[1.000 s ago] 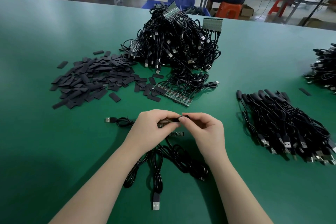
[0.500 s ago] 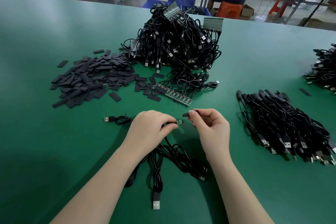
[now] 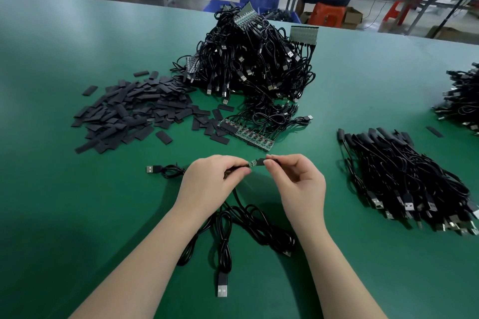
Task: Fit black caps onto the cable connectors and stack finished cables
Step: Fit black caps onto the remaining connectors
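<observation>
My left hand [image 3: 212, 181] pinches a black cable just behind its small green connector board [image 3: 252, 163], which sticks out to the right. My right hand [image 3: 298, 179] pinches a black cap [image 3: 261, 162] whose open end meets the tip of that board. The cable's loops [image 3: 248, 223] lie on the green table under my wrists, with a USB plug [image 3: 222, 287] near the front. A heap of loose black caps [image 3: 129, 111] lies at the left. A big tangle of uncapped cables [image 3: 254, 67] is at the back centre. Capped cables are stacked [image 3: 404, 181] at the right.
A strip of joined green boards [image 3: 248, 134] lies in front of the tangle. Another USB plug [image 3: 153, 169] with a coiled cable lies left of my left hand. More cables [image 3: 461, 101] sit at the far right edge. Behind the table a person sits on an orange stool [image 3: 326, 14].
The hands were together, then drew apart with the cap in the right hand and the bare board showing. Now the cap is back at the board's tip.
</observation>
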Tool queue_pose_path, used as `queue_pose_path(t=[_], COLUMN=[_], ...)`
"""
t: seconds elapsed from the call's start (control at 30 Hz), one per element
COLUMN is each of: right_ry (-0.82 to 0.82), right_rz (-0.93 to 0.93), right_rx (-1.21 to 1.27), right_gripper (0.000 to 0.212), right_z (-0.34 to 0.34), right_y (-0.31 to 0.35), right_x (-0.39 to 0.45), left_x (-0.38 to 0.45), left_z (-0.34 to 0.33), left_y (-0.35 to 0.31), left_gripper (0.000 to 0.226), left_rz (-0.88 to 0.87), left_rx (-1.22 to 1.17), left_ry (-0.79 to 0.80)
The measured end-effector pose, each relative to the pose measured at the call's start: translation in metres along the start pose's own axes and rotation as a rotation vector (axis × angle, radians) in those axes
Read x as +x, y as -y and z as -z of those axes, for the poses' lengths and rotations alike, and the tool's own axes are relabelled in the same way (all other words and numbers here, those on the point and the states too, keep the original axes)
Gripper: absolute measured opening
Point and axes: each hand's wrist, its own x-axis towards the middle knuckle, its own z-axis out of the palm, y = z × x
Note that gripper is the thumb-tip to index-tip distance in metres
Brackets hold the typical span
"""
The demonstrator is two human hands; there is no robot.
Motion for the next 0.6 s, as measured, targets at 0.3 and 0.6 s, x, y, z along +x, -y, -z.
queue_pose_path(t=[0.3, 0.6], right_ry=[0.011, -0.014], right_rz=[0.061, 0.051], right_rx=[-0.028, 0.021], right_gripper=[0.027, 0.03], right_z=[-0.0019, -0.0026], right_y=[-0.0016, 0.0007], right_x=[-0.0032, -0.0027], left_x=[-0.0005, 0.0004], left_z=[0.0007, 0.0001], left_y=[-0.0002, 0.0004], left_gripper=[0.017, 0.016], left_rz=[0.005, 0.006], left_rx=[-0.055, -0.071], left_ry=[0.013, 0.017])
